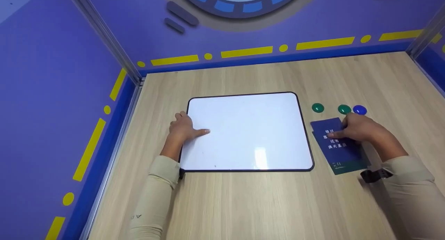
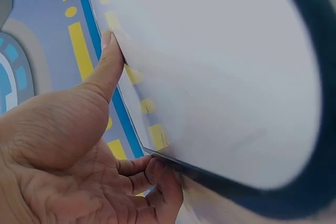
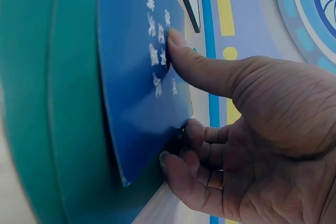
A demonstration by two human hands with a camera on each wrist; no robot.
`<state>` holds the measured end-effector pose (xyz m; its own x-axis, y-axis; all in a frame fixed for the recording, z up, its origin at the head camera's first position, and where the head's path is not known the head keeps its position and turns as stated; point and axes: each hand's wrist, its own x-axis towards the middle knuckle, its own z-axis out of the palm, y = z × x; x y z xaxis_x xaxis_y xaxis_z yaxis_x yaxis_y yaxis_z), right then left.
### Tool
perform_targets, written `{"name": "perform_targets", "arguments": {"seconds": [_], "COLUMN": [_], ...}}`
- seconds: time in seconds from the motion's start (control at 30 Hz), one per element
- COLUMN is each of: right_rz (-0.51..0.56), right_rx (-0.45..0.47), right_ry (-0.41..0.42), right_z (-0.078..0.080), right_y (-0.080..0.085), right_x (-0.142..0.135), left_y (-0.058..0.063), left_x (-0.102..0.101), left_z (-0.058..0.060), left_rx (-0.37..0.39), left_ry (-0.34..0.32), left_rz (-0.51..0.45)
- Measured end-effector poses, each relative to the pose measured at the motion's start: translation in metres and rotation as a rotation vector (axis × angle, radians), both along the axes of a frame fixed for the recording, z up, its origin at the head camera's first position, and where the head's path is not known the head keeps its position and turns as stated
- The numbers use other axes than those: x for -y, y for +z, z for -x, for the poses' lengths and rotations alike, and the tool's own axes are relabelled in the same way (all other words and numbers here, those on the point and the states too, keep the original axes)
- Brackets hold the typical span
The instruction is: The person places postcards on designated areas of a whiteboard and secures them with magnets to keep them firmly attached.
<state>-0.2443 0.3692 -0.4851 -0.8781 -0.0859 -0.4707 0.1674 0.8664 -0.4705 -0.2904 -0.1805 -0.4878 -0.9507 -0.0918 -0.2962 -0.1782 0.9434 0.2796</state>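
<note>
A whiteboard [image 1: 247, 128] with a thin dark frame lies on the table. At its left edge my left hand [image 1: 181, 127] grips it, thumb on the white face and fingers curled at the frame, as the left wrist view also shows. To the right lies a small stack of cards. On top is a blue card [image 1: 342, 154] with white writing, over green cards [image 3: 73, 87]. My right hand [image 1: 361, 128] pinches the blue card by its right side, thumb on the printed face and fingers curled at the edge. In the right wrist view, the blue card's near edge stands slightly off the green ones.
Beyond the cards sit three round glossy magnet-like discs: a green disc [image 1: 317, 108], another green disc [image 1: 344, 109] and a blue disc [image 1: 359, 110]. The wooden table [image 1: 240, 205] is bounded by a purple back wall [image 1: 240, 38] and a left wall [image 1: 52, 94].
</note>
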Motion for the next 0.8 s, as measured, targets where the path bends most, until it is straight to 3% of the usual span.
{"name": "perform_targets", "arguments": {"seconds": [0.43,0.8], "right_rz": [0.041,0.047], "right_rx": [-0.019,-0.031], "right_ry": [-0.013,-0.033], "right_z": [-0.0021,0.0006], "right_y": [-0.003,-0.0045], "right_x": [-0.0016,-0.0044], "left_y": [0.0029,0.0028], "left_x": [0.0039,0.0038], "left_z": [0.0053,0.003], "left_rx": [0.016,0.041], "left_ry": [-0.034,-0.04], "left_rz": [0.03,0.028]}}
